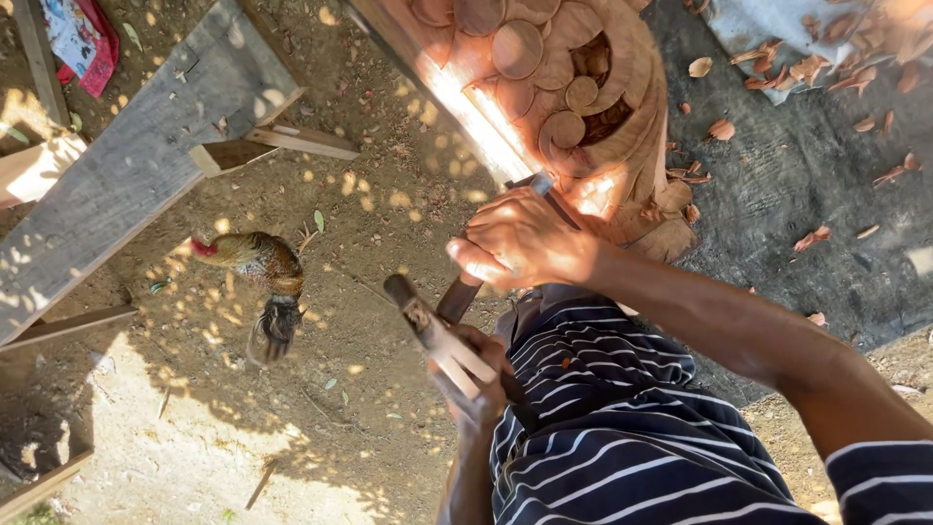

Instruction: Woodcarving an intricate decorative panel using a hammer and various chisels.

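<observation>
My right hand [520,243] fists the chisel [459,299] on the carving [573,87], left hand [476,384] clenching the mallet [428,326]; the blow must land square.

chicken [260,277] left of hands | carved panel [573,97] above | plank [126,175] far left

Dappled sunlight, hard shadows, glare, slight blur

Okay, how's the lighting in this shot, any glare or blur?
Head view: dappled sun and shade over the dirt ground; a blown-out strip of glare on the carved wood; the chisel hand is sunlit, the mallet hand shaded and slightly soft; the chicken is fairly sharp.
</observation>
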